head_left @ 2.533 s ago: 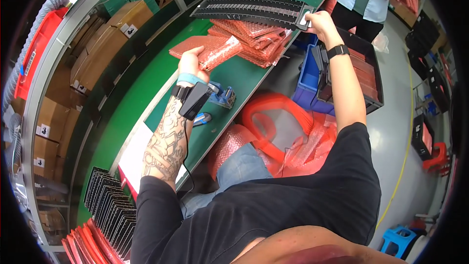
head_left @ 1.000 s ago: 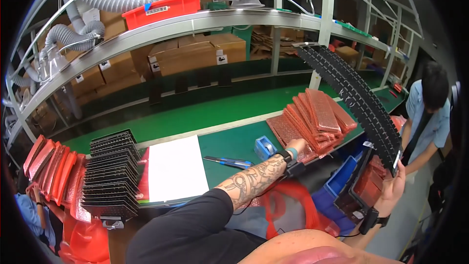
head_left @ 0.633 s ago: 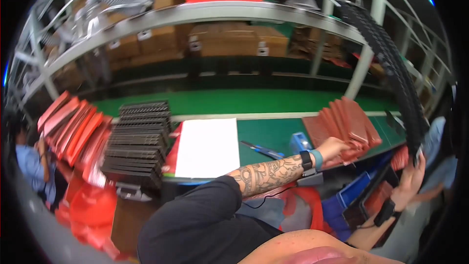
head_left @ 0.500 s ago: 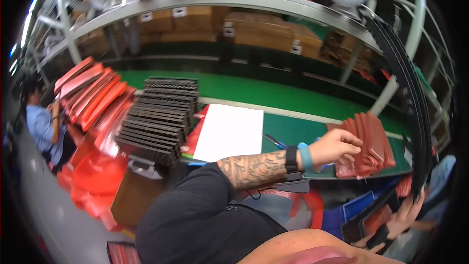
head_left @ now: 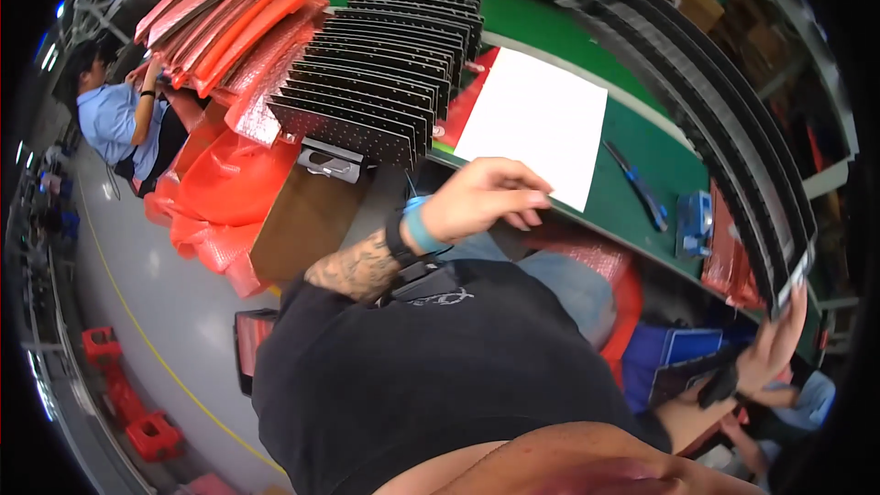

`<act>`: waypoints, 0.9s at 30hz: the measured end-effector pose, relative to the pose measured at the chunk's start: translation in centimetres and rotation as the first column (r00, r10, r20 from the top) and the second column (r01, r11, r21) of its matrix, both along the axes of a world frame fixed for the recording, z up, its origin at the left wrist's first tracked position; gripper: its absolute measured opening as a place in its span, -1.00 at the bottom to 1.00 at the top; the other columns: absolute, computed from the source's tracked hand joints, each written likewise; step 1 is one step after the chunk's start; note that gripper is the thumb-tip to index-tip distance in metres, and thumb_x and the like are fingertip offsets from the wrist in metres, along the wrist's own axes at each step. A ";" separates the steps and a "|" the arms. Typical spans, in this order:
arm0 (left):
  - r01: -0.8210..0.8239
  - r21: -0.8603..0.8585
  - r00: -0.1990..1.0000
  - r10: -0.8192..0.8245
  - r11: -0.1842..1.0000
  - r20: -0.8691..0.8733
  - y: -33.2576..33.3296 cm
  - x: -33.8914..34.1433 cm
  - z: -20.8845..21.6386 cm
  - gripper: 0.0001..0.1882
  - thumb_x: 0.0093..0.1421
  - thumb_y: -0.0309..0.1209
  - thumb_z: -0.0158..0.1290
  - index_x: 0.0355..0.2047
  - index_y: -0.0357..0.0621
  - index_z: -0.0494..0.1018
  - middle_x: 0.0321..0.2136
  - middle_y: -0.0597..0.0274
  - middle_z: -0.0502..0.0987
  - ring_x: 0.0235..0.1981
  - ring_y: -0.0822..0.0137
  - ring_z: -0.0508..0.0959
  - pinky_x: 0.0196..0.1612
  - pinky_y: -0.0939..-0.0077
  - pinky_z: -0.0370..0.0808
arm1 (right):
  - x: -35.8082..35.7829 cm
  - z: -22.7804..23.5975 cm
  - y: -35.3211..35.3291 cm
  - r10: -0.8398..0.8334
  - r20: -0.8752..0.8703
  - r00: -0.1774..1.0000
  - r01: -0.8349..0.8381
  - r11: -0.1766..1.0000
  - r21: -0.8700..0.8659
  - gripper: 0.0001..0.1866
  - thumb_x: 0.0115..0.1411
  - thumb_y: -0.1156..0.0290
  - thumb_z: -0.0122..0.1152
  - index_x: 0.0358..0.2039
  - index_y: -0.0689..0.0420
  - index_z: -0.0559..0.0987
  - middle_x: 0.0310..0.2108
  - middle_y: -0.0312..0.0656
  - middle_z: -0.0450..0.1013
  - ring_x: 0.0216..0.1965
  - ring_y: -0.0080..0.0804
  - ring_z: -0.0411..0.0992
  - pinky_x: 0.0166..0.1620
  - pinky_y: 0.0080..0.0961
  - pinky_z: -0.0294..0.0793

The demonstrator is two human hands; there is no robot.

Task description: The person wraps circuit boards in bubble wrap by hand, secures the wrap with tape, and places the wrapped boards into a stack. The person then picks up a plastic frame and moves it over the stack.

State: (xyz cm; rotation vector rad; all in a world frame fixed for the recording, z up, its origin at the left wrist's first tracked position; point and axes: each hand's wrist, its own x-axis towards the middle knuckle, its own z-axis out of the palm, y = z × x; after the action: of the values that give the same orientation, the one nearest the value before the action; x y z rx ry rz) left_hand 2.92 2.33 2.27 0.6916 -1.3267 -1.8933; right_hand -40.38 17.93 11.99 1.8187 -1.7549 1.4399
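Note:
My left hand (head_left: 486, 203) is in front of my chest by the near edge of the white sheet (head_left: 539, 115), fingers loosely bent and apart, holding nothing. At the right, my right hand (head_left: 777, 339) grips the lower end of a long black ribbed panel (head_left: 710, 101). The panel stands tilted above the green bench (head_left: 632, 211), its top leaning to the left. Only part of my right hand's fingers shows at the panel's end. A row of upright black perforated plates (head_left: 367, 64) stands left of the sheet.
Red bubble-wrap bags (head_left: 220, 27) are piled left of the plates, above an open carton (head_left: 302, 220) with red wrap. A blue-handled tool (head_left: 642, 191) and a blue block (head_left: 694, 222) lie on the bench. A co-worker in blue (head_left: 119, 124) sits at the far left.
My left hand has moved left, away from the red bags on the right, toward the white sheet. The black panel now leans further left across the bench. The view has tilted downward.

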 end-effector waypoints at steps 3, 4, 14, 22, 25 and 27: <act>-0.136 0.054 0.985 0.129 0.989 0.114 1.4 5.2 -1.7 -0.65 0.34 -0.39 0.06 0.03 -0.39 0.48 -0.19 0.00 0.62 -0.26 0.24 0.67 -0.22 0.44 0.64 | -7.3 -1.0 -6.5 0.188 0.534 0.824 -0.281 0.955 0.096 -0.64 0.33 0.61 0.02 0.13 0.38 0.45 0.16 -0.10 0.39 0.14 -0.41 0.37 0.21 -0.54 0.29; -0.207 0.078 0.974 0.198 0.975 0.114 1.9 6.6 -2.5 -0.65 0.35 -0.37 0.04 0.03 -0.39 0.47 -0.20 -0.01 0.62 -0.27 0.22 0.68 -0.23 0.43 0.64 | -9.6 -1.5 -8.8 0.202 0.755 0.624 -0.338 0.941 0.028 -0.67 0.32 0.61 0.07 0.09 0.36 0.48 0.12 -0.11 0.43 0.08 -0.45 0.41 0.16 -0.57 0.34; -0.880 0.233 0.454 0.877 0.414 0.158 5.1 19.5 -12.8 -0.68 0.32 -0.31 0.05 -0.08 -0.34 0.48 -0.23 0.03 0.60 -0.22 0.10 0.64 -0.16 0.21 0.61 | -5.6 -5.0 -15.4 0.200 0.933 0.300 -0.474 0.880 -0.036 -0.88 0.28 0.58 0.16 -0.18 0.23 0.55 -0.23 -0.24 0.54 -0.21 -0.52 0.50 -0.12 -0.56 0.48; -0.655 0.616 0.377 0.896 0.437 -0.235 -2.2 23.6 -16.0 -0.77 0.22 -0.41 0.10 -0.12 -0.17 0.50 -0.18 0.13 0.62 -0.10 0.10 0.60 0.04 0.04 0.49 | -13.0 -10.1 -10.5 0.046 0.926 0.374 -0.167 0.986 0.018 -0.69 0.34 0.47 0.11 0.09 0.19 0.50 -0.38 -0.52 0.36 -0.52 -0.78 0.23 -0.53 -0.83 0.14; -0.714 0.574 0.361 0.913 0.401 -0.188 -4.3 25.2 -18.9 -0.76 0.20 -0.40 0.10 -0.13 -0.18 0.51 -0.17 0.10 0.63 -0.11 0.08 0.61 0.04 0.02 0.50 | -8.9 -9.1 -6.7 -0.002 0.627 0.779 -0.034 0.998 0.045 -0.59 0.37 0.43 0.07 0.20 0.21 0.42 -0.39 -0.54 0.28 -0.49 -0.79 0.20 -0.50 -0.85 0.14; -0.711 0.551 0.449 0.885 0.436 -0.122 -5.0 25.1 -18.9 -0.75 0.19 -0.38 0.10 -0.15 -0.20 0.53 -0.18 0.09 0.64 -0.15 0.05 0.63 0.03 0.00 0.51 | -5.8 -7.8 -3.3 -0.093 0.477 0.874 0.073 0.996 0.059 -0.55 0.38 0.41 0.05 0.25 0.24 0.37 -0.36 -0.53 0.25 -0.44 -0.77 0.21 -0.44 -0.84 0.17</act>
State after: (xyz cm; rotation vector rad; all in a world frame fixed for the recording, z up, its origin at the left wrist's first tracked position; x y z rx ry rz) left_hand 28.05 -2.67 -16.68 0.8907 -0.1403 -1.3301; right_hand -46.17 14.68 4.17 1.4575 -2.0618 1.9586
